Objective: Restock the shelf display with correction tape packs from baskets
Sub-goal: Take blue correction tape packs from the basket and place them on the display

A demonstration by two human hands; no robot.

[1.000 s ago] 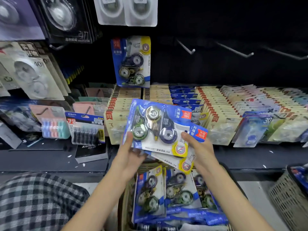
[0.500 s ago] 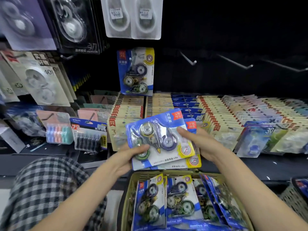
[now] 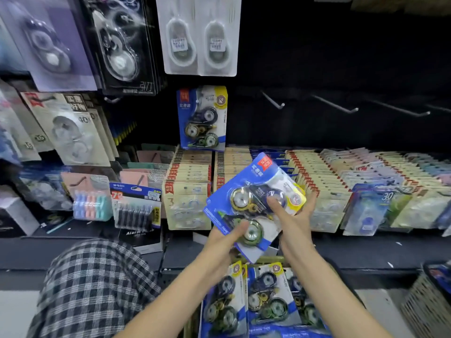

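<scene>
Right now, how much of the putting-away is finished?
Not much yet. One blue correction tape pack already hangs on a hook. Both hands, left hand and right hand, hold blue packs above the basket. Left to do: more packs wait in it, and three bare hooks show.
</scene>
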